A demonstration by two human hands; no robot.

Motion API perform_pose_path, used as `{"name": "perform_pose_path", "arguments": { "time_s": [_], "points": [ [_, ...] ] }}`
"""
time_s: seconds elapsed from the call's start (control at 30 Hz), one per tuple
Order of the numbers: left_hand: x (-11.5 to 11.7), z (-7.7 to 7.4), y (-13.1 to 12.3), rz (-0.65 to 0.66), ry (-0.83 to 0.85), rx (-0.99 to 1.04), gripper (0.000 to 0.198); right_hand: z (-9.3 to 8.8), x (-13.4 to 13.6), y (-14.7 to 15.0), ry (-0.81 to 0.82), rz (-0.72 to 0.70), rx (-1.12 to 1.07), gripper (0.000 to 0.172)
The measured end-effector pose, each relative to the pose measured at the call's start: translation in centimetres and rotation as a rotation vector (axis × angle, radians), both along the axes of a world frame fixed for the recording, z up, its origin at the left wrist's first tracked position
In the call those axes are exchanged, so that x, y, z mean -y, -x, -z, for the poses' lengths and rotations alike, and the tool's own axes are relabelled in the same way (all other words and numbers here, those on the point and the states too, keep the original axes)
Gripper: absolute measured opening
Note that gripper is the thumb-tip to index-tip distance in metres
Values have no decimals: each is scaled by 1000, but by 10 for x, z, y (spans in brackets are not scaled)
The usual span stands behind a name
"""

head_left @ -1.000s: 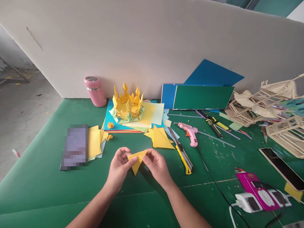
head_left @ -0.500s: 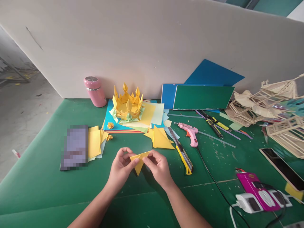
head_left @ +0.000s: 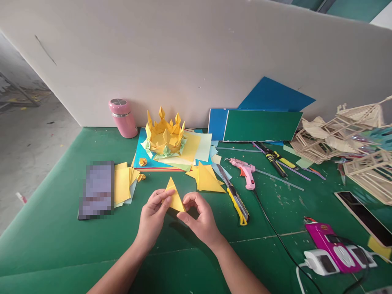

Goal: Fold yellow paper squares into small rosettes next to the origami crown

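Observation:
A folded yellow paper triangle (head_left: 176, 201) is held above the green table, one point facing away from me. My left hand (head_left: 154, 214) pinches its left side between thumb and fingers. At its lower right corner, my right hand (head_left: 200, 216) has curled fingers and a thumb against the edge. Beyond my hands stands a yellow paper crown (head_left: 165, 141) with pale green folded pieces round its base. Folded yellow paper pieces (head_left: 208, 178) lie just past my right hand. Two small yellow paper roses (head_left: 142, 162) are to the left of them.
A yellow utility knife (head_left: 235, 202) and a pink glue gun (head_left: 245, 171) with a black cord lie right of my hands. Farther right are a phone (head_left: 364, 216), a magenta power strip (head_left: 333, 247) and wooden stick models (head_left: 330, 132). A pink flask (head_left: 124, 118) stands at back left.
The paper triangle has been turned, so its point now faces away instead of toward me. My right hand has shifted slightly down to its lower corner.

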State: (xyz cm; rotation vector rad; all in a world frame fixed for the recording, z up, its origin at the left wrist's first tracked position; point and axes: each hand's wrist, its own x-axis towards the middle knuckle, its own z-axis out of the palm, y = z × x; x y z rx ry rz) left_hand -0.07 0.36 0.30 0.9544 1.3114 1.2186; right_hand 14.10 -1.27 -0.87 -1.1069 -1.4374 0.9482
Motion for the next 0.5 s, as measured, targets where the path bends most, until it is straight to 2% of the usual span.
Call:
{"name": "perform_pose_path", "arguments": {
  "time_s": [0.23,0.5],
  "points": [
    [1,0,-1,-12,18,37,21,-1,0,0,-84,62,149,13],
    [1,1,0,1,-15,-4,19,-2,-1,0,-115,97,130,13]
  ]
}}
